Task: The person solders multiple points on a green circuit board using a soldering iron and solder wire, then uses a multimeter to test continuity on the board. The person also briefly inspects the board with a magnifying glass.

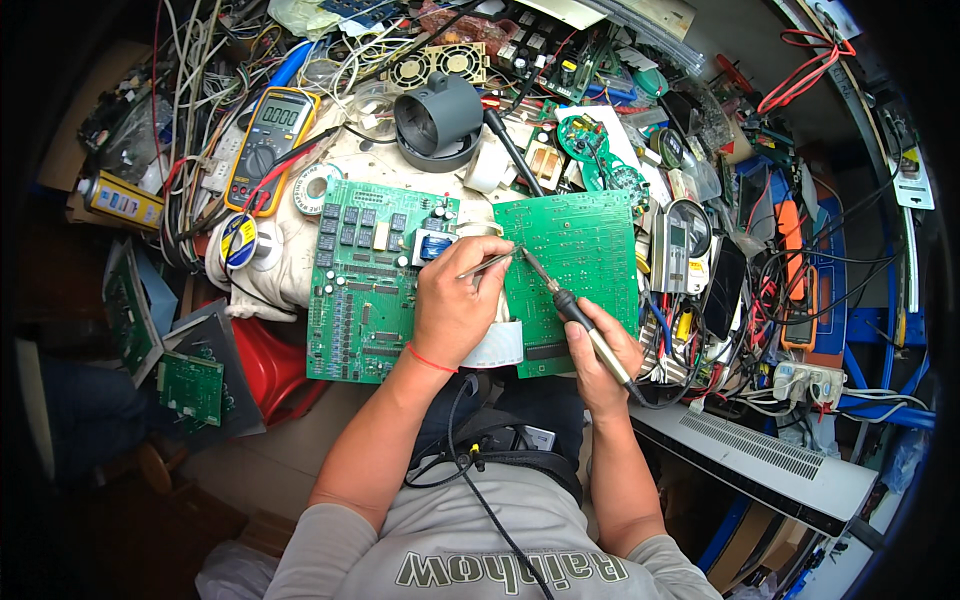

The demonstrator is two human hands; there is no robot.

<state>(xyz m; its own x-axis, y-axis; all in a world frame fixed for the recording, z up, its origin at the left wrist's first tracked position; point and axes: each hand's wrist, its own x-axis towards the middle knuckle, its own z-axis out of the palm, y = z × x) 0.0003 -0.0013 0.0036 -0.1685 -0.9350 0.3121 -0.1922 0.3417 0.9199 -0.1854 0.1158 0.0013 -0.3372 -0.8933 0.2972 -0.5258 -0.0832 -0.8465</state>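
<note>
Gripping a soldering iron (pixel 566 300) in the right hand (pixel 603 368), the person works over a green solder-side board (pixel 592 250) that lies ahead and a little to the right, its long axis running away from the body. The iron slants from lower right to upper left, so its tip meets the left part of that board, beyond the middle; whether it actually touches a joint I can't tell from here. The left hand (pixel 455 300) comes in from the other side, fingers pinched on a thin metal tool (pixel 487 265), perhaps tweezers, whose point ends just beside the iron's tip. Both hands are closed on their tools and apart from each other, the left one nearer the spot where the points converge. It hangs over the gap between this board and a component-covered board (pixel 340 310) to the left, with a pale ribbon cable (pixel 495 346) below it. Farther off on the cloth-covered counter (pixel 268 285), a black tube (pixel 512 150) slants down to the board's far edge, with a grey cup-shaped part (pixel 440 115) beyond, a yellow multimeter (pixel 268 150) off left, and meters and tangled wires crowding the right side.
</note>
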